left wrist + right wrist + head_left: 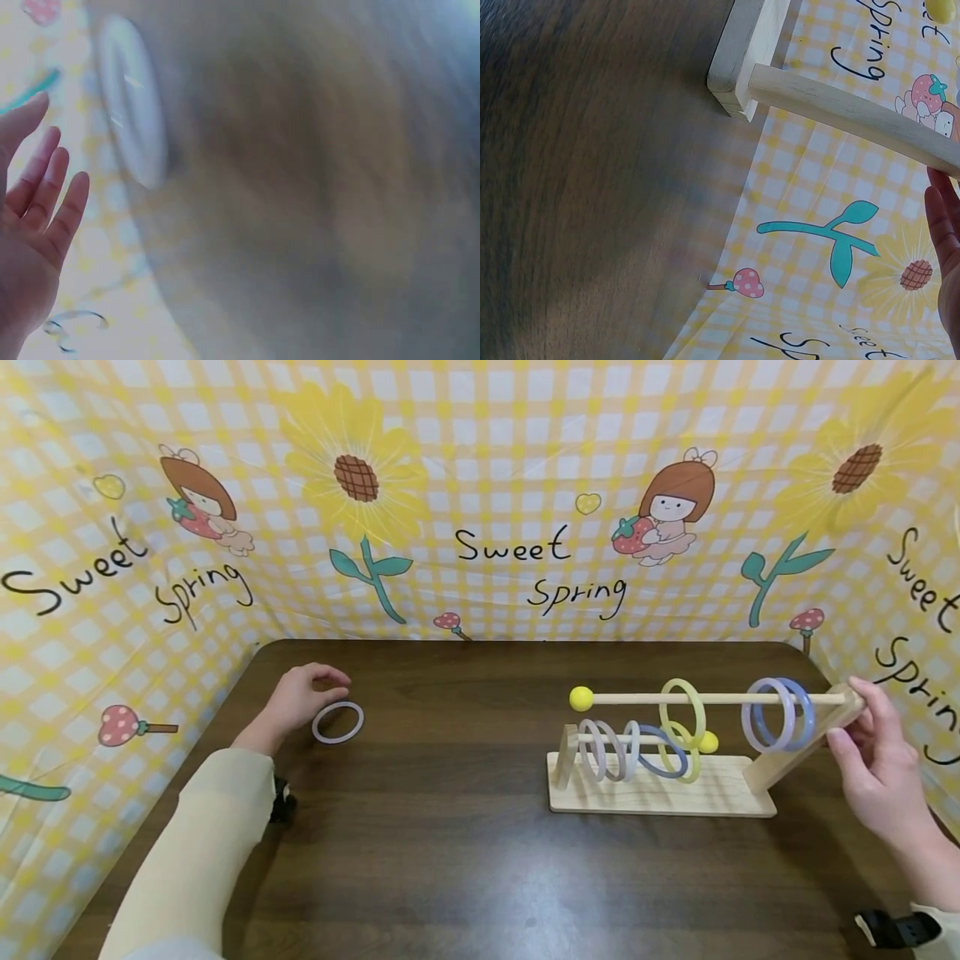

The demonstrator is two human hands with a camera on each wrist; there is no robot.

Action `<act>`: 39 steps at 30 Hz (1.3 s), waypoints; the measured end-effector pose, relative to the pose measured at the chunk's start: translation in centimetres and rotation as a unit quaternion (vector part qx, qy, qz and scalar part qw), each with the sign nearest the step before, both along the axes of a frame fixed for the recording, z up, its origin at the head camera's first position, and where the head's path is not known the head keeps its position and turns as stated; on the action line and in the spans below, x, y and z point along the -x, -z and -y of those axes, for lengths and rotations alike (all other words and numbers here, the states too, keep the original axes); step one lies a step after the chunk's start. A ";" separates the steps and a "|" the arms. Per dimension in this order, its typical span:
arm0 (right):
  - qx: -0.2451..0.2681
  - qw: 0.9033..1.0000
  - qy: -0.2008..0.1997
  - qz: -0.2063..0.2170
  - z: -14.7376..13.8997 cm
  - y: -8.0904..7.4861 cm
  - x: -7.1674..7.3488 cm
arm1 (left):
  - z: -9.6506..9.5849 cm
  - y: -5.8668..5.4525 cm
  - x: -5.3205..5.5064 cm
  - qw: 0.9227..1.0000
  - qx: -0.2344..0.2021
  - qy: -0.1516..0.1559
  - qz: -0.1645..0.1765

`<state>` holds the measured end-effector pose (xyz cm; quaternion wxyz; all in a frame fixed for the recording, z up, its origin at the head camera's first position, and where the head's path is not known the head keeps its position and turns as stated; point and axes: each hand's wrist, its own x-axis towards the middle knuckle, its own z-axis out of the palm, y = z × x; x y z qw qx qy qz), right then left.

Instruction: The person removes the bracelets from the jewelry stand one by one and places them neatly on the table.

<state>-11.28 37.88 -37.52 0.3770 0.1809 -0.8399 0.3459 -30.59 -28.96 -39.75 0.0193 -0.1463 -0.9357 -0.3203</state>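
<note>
My left hand [298, 700] is at the table's left side, fingers loosely bent, right beside a pale lilac ring [335, 742]. In the left wrist view its fingers are spread and hold nothing, with the blurred ring [155, 161] just beyond them. With thumb and fingers, my right hand [885, 772] grips the top of the tall slanted post [787, 745] of a wooden ring stand [720, 789]. The stand's upper rod carries a yellow-green ring [677, 683], a lilac ring [747, 716] and a blue ring [809, 718]. Several lilac, blue and yellow-green rings hang on the lower rod.
The dark brown wooden table [450, 827] has yellow checked cloth [495, 460] rising around its back and sides. Yellow balls cap the upper rod [581, 698] and the lower rod [707, 742]. A short post [565, 760] stands at the base's left end.
</note>
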 end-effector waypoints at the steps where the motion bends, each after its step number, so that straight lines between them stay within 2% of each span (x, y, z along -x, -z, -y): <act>1: 0.001 1.000 -0.001 0.000 0.0 0.0 0.0 | -0.5 -0.4 -0.1 1.000 -0.014 0.003 -0.008; 5: -0.005 1.000 -0.001 0.000 0.0 0.0 -0.1 | -3.1 -1.8 -0.9 0.996 -0.071 0.022 -0.050; 8: -0.010 1.000 -0.005 -0.001 0.0 -0.1 0.0 | -5.7 -2.9 -2.2 0.989 -0.129 0.037 -0.055; 13: -0.015 1.000 -0.012 0.003 0.1 -0.3 -0.1 | -10.0 -4.1 -4.7 0.970 -0.228 0.073 -0.042; 18: -0.010 1.000 -0.017 0.002 0.1 -0.3 -0.1 | -13.8 -4.7 -7.1 0.951 -0.281 0.121 -0.037; 23: -0.003 1.000 -0.013 0.003 0.0 -0.1 -0.1 | -16.8 -5.2 -9.1 0.936 -0.311 0.165 -0.015; 29: -0.018 1.000 0.006 0.015 0.0 -0.3 -0.4 | -19.5 -5.8 -11.1 0.928 -0.312 0.206 0.002; 34: -0.023 1.000 0.011 0.018 0.0 -0.3 -0.5 | -21.8 -6.2 -12.4 0.917 -0.329 0.226 0.014; 39: -0.020 1.000 0.006 0.018 0.0 -0.3 -0.4 | -23.7 -6.2 -13.2 0.908 -0.338 0.245 0.028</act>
